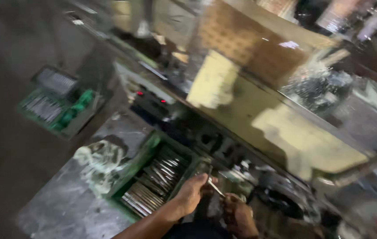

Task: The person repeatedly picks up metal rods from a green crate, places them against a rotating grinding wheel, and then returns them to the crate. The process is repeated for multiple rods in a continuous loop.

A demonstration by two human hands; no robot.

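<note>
two hands met over a grimy grey worktop (64, 199) in a dim workshop, left hand (194, 192) and right hand (238, 214) fingers clenched on a thin metal rod (215, 187) beside a green tray (153, 179) of rods.

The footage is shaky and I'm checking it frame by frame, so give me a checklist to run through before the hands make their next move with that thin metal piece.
1. Left hand grips the thin metal rod: ok, fingers are closed at one end.
2. Right hand meets the rod's other end: ok; the exact grip cannot be told.
3. Green tray of metal rods beside the left hand: ok, close by.
4. Crumpled cloth clear of the hands: ok, it lies left of the tray.
5. Picture sharpness: not ok, heavy motion blur.
6. Machine behind, with red lights, ready: cannot tell.
</note>
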